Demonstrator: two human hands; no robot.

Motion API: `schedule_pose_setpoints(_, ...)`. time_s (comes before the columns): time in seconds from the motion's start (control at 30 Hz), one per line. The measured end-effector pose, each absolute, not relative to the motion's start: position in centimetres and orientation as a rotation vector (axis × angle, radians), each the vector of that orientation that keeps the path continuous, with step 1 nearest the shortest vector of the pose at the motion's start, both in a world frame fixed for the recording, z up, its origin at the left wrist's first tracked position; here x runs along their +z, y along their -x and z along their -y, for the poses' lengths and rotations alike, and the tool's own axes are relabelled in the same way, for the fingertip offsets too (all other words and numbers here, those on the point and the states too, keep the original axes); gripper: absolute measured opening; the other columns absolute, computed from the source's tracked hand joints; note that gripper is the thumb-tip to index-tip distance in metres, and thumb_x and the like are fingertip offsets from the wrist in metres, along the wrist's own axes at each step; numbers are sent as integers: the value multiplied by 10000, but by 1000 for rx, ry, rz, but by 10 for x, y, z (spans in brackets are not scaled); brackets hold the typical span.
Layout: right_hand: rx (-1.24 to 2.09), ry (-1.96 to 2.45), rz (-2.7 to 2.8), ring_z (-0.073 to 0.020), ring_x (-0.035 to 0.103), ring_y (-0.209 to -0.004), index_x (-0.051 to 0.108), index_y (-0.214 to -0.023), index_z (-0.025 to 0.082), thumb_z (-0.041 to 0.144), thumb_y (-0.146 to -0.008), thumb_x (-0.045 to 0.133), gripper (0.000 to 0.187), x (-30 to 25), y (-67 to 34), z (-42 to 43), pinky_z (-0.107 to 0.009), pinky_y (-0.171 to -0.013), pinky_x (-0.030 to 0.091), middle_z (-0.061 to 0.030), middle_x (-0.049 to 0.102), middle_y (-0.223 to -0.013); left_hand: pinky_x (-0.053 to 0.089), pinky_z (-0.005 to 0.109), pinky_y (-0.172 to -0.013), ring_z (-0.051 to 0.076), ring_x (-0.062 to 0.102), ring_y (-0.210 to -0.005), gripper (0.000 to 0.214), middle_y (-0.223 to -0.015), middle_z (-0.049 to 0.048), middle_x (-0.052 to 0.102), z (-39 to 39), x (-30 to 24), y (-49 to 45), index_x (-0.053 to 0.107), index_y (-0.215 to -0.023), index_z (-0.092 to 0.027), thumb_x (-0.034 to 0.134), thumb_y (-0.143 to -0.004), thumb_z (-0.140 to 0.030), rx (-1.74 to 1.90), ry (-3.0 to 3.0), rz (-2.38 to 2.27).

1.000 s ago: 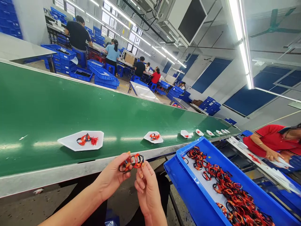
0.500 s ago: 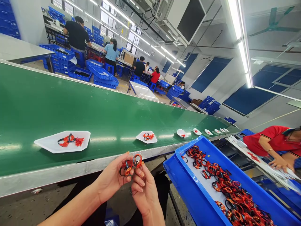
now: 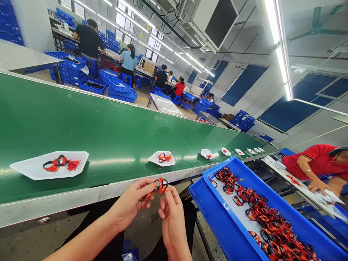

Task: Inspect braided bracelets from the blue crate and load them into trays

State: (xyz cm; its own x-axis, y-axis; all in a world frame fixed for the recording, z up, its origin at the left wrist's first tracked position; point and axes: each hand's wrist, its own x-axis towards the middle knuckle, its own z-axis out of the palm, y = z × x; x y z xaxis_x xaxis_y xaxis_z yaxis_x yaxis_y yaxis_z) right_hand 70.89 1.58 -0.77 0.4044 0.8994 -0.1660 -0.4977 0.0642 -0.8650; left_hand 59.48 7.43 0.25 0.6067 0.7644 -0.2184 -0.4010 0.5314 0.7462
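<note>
My left hand (image 3: pixel 137 197) is closed on red-and-black ring-shaped bands, one pinched between thumb and fingers and another (image 3: pixel 146 197) lower down, partly hidden by the fingers. My right hand (image 3: pixel 172 210) pinches the right edge of the upper band (image 3: pixel 161 185) with its fingertips, its other fingers curled in. Both hands are in front of the near edge of the green conveyor belt (image 3: pixel 114 127). Beyond them on the belt, a white pointed tray (image 3: pixel 29 170) carries a red-and-black band with a red tassel-like piece. A smaller-looking tray (image 3: pixel 154 158) lies farther along with similar contents.
A blue crate (image 3: pixel 217 214) on my right holds a heap of red-and-black bands (image 3: pixel 272 217). Several more white trays trail off along the belt. At far right a person in a red shirt (image 3: pixel 304 159) handles white pieces over a bench. Other people and blue crates are behind the belt.
The white trays have moved left along the belt. My hands have drawn slightly apart, and the upper band has turned between them. The hands of the person in red have moved.
</note>
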Motion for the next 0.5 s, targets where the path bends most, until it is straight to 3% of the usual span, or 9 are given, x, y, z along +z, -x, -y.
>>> schedule_pose_setpoints(0.17,908,1199,714,-96,492,-678,615,-917,177,373,-772,659,247,2,-706,-9,-172,-483,410,-30,576,-884,373,184,-521,97,433,-654,219,-775,7,557,-75,4,-596,667,-906,-182,651,-774,-355,774,-845,-617)
schedule_pose_setpoints(0.37,776,1320,917,-98,515,-611,611,-899,174,355,-823,600,197,6,-701,-5,-208,-518,447,-29,608,-819,369,195,-530,112,456,-663,216,-790,18,573,-74,2,-597,678,-889,-190,667,-752,-356,787,-854,-626)
schedule_pose_setpoints(0.5,659,1353,948,-152,576,-766,553,-1001,199,308,-819,608,219,8,-696,-3,-232,-568,481,-52,610,-912,371,202,-542,111,473,-659,229,-821,30,607,-73,0,-598,678,-928,-187,677,-748,-328,778,-840,-608)
